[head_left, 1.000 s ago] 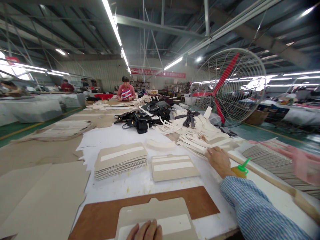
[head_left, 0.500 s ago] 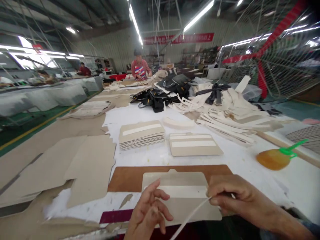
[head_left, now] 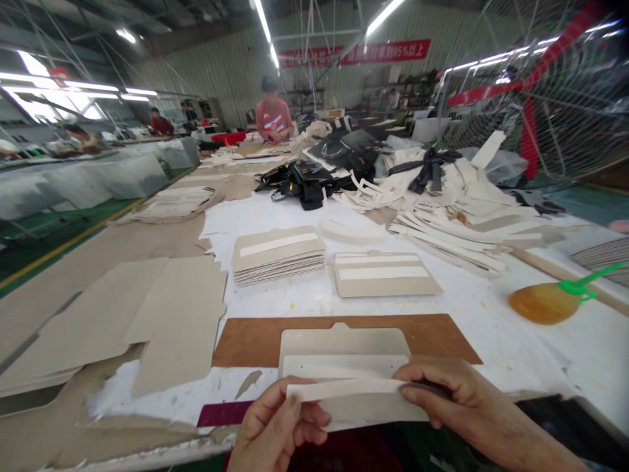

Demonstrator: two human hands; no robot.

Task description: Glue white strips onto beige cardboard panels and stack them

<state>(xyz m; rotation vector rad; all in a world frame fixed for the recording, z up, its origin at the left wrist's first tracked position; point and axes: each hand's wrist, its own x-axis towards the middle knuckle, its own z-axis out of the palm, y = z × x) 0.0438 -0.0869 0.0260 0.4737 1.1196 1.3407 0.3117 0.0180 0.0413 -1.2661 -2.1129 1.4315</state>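
A white strip (head_left: 348, 389) is stretched level between my two hands, low over a beige panel (head_left: 344, 341). My left hand (head_left: 285, 416) pinches its left end between thumb and fingers. At the other end, the thumb and fingers of my right hand (head_left: 442, 393) are closed on the strip; a thin dark item also shows in that hand. The panel bears a white band (head_left: 339, 366) across its middle and lies partly over a brown board (head_left: 246, 341). My hands and the strip hide its lower part.
Beyond the board are a stack of beige panels (head_left: 280, 262) and a smaller pile (head_left: 383, 282). An amber container with a green handle (head_left: 543, 303) is at right. Beige sheets (head_left: 181, 321) cover the left; black pieces (head_left: 304, 183) and a person (head_left: 274, 118) are farther back.
My left hand has gone from open fingers to pinching the strip's free end. The strip, which hung down slanting from my right hand, is now level and taut. The view has shifted slightly.
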